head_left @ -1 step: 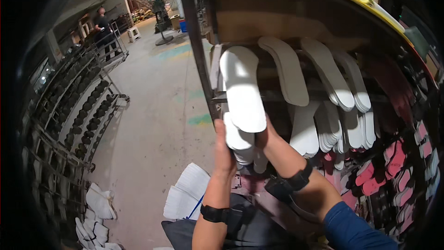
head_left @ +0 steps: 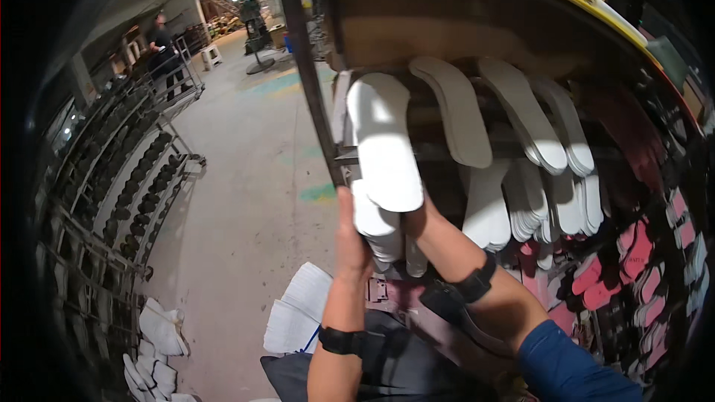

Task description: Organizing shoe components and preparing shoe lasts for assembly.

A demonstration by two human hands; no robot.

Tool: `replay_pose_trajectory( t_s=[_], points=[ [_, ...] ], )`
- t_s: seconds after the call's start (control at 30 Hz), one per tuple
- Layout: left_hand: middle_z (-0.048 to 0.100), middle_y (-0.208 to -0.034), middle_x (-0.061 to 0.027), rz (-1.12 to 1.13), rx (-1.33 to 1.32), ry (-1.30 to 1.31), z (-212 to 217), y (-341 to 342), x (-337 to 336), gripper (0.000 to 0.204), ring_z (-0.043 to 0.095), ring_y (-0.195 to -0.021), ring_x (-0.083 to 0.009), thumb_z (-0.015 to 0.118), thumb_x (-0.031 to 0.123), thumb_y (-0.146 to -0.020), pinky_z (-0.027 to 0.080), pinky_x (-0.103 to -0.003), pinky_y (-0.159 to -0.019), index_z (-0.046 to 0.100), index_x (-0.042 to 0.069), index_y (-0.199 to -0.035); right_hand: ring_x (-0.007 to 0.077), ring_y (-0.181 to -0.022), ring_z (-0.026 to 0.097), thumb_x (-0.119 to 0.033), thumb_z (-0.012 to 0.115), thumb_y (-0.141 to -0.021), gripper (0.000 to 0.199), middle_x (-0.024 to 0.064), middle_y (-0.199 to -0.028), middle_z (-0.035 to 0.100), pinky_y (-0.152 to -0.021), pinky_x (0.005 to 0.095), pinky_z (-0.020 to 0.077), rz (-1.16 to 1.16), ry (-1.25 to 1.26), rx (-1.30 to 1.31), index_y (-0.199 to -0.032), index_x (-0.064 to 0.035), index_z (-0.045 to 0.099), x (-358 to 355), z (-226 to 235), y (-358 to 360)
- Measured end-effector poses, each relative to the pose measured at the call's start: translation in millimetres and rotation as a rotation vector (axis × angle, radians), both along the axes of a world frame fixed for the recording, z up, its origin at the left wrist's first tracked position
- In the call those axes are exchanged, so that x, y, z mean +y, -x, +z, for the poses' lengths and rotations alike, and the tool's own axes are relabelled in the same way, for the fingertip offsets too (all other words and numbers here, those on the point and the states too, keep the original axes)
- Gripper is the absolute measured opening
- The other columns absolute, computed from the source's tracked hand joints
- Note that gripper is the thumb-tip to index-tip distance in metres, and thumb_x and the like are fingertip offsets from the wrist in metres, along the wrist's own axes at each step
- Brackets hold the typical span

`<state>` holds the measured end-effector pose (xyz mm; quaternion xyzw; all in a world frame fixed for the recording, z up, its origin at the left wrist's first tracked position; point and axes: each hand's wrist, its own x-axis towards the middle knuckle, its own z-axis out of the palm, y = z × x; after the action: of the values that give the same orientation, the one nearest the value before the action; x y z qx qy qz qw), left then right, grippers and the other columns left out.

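A stack of white shoe insoles [head_left: 376,223] sits on the lower level of the rack, at its left end. My left hand [head_left: 350,242] is closed along the left side of this stack, thumb pointing up and fingers mostly hidden. Against the stack's right side is my right hand [head_left: 418,225], its fingers hidden behind the insoles. Just above, a large white insole pile [head_left: 383,134] on the upper level overhangs and partly covers the lower stack. More white insoles [head_left: 454,112] hang over the upper bar to the right, with further stacks [head_left: 488,208] beneath them.
The rack's dark metal post [head_left: 309,74] rises left of my hands. Pink insoles [head_left: 599,283] fill lower levels at right. Bundled white insoles [head_left: 298,309] lie by my legs, others [head_left: 160,327] at lower left. A shoe rack [head_left: 138,186] and a person [head_left: 165,52] stand across the aisle.
The view has shifted slightly, so the rack and both hands appear a little farther left. Both hands stay at the same lower stack.
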<state>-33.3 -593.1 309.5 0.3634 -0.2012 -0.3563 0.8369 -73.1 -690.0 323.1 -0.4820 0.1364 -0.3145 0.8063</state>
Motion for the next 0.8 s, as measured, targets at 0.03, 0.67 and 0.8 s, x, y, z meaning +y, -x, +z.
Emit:
replay_pose_trajectory(
  t_s=[0.03,0.67,0.8],
  points=[
    [0.054,-0.127,-0.0082,-0.006,-0.021,-0.019,2,-4,0,0.061,0.05,-0.116,-0.0204,0.039,0.053,-0.095,0.037,-0.035,-0.099,0.048,0.004,-0.13,0.0173,-0.082,0.064,-0.03,0.055,-0.09,0.033,0.0066,-0.097,0.065,-0.072,0.0317,0.0529,0.094,-0.034,-0.037,-0.108,-0.0025,0.061,-1,2,-1],
    [0.06,-0.113,-0.0155,0.512,-0.559,-0.316,-68,83,75,0.048,0.055,-0.108,-0.0231,0.038,0.034,-0.097,0.042,-0.036,-0.09,0.054,-0.006,-0.119,0.0513,-0.124,0.031,-0.029,0.068,-0.074,0.041,0.025,-0.128,0.042,-0.102,0.0643,0.0241,-0.602,1.64,0.953,-0.108,-0.0072,0.063,-15,-22,159],
    [0.061,-0.11,-0.0136,0.475,-0.505,-0.376,-83,80,88,0.043,0.056,-0.103,-0.0212,0.041,0.03,-0.097,0.044,-0.034,-0.084,0.057,-0.005,-0.115,0.0507,-0.125,0.032,-0.025,0.066,-0.076,0.036,0.0254,-0.127,0.045,-0.103,0.0604,0.026,-0.556,1.601,0.841,-0.106,-0.0069,0.064,-38,-41,170]
  ],
)
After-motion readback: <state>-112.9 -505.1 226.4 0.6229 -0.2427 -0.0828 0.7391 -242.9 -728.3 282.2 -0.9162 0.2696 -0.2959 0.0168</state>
